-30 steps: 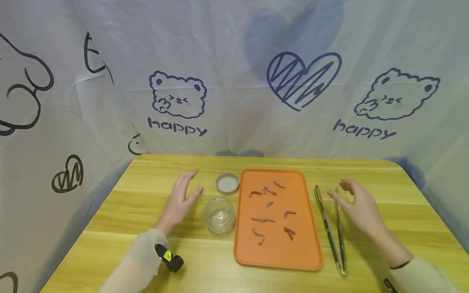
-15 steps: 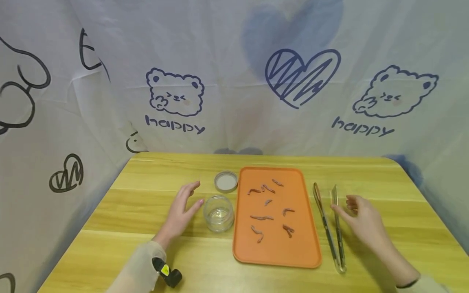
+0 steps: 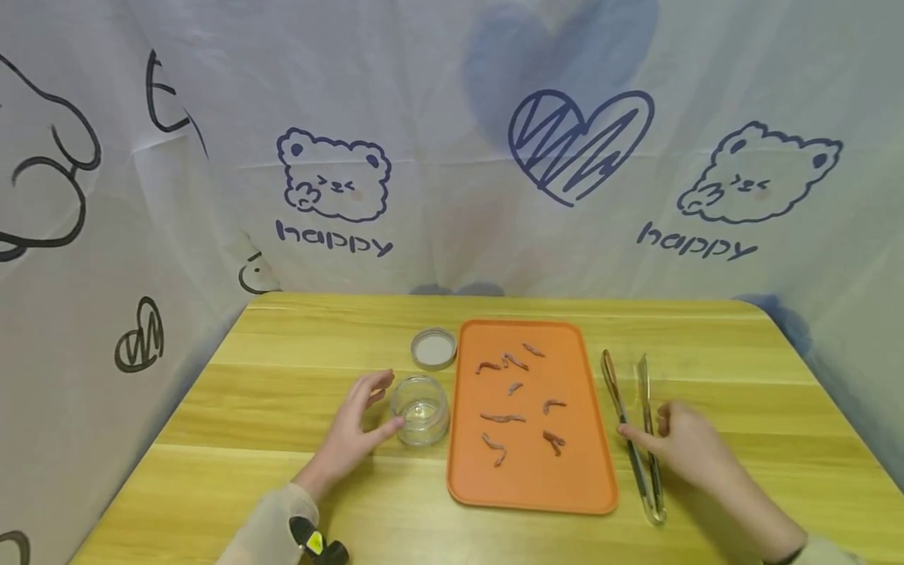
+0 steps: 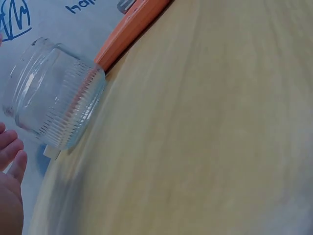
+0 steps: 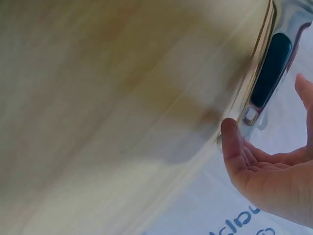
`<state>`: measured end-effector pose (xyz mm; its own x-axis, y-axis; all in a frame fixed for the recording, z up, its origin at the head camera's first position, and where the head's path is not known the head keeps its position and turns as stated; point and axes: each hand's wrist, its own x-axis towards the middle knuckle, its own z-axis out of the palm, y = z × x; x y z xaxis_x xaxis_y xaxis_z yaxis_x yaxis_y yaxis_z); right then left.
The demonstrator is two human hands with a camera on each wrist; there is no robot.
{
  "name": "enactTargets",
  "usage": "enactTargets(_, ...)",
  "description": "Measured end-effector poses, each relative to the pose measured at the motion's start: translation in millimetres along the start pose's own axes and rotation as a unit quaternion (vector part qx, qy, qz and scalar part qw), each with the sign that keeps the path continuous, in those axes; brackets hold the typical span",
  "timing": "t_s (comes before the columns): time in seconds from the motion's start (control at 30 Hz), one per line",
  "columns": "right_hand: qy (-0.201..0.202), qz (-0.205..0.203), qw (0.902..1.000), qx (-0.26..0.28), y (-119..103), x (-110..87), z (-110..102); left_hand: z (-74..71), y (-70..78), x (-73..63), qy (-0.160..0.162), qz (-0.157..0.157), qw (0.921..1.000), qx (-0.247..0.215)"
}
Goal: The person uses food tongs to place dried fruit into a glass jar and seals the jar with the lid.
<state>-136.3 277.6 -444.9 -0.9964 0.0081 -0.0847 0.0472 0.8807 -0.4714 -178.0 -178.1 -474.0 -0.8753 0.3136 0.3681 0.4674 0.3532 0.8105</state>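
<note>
In the head view my left hand (image 3: 356,424) is just left of a clear glass jar (image 3: 421,428), its thumb and fingers spread apart around the jar's near side. The left wrist view shows a gap between some of the fingers (image 4: 17,166) and the ribbed jar (image 4: 58,98). My right hand (image 3: 688,447) reaches over metal tongs (image 3: 639,463) with dark grips, its thumb across them and its fingers on the right side. In the right wrist view the thumb stands apart from the tongs (image 5: 271,71); the fingers are close by them.
An orange tray (image 3: 530,490) between jar and tongs bears several small brown worm-like pieces (image 3: 504,418). A round lid (image 3: 434,349) lies behind the jar. A printed cloth (image 3: 452,196) hangs behind the wooden table (image 3: 395,518).
My left hand has moved nearer the jar and slightly toward me. My right hand has come down and left, bringing its thumb over the tongs. The head view has shifted slightly.
</note>
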Motion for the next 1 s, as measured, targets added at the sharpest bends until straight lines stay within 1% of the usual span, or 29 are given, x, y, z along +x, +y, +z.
enactTargets(0.17,-0.049,0.018,0.9987,0.001,-5,-4.5,1,3.4,1.1,-3.9,-0.011,-0.040,0.9989,-0.021)
enactTargets(0.27,-0.069,0.025,0.9973,0.001,-6,-6.8,1,6.5,0.8,-5.6,-0.017,-0.057,0.9979,-0.026)
enactTargets(0.33,-0.074,0.025,0.9969,0.000,-6,-8.0,0,9.0,0.3,-6.3,-0.016,-0.065,0.9975,-0.024)
enactTargets(0.6,-0.073,0.015,0.9972,0.005,-6,-10.7,1,17.3,0.6,-6.5,0.004,-0.082,0.9959,-0.037)
enactTargets(0.77,-0.082,0.021,0.9962,0.022,-4,-12.2,-2,22.8,-1.7,-6.0,0.018,-0.079,0.9959,-0.039)
enactTargets(0.83,-0.084,0.023,0.9960,0.024,-1,-12.1,-3,23.1,7.5,-5.4,0.019,-0.082,0.9956,-0.041)
enactTargets(0.87,-0.084,0.025,0.9958,0.026,1,-11.9,-4,24.1,7.4,-5.3,0.021,-0.087,0.9951,-0.043)
enactTargets(1.0,-0.059,0.004,0.9980,0.021,9,-12.2,-4,25.9,8.4,-5.2,0.024,-0.093,0.9944,-0.044)
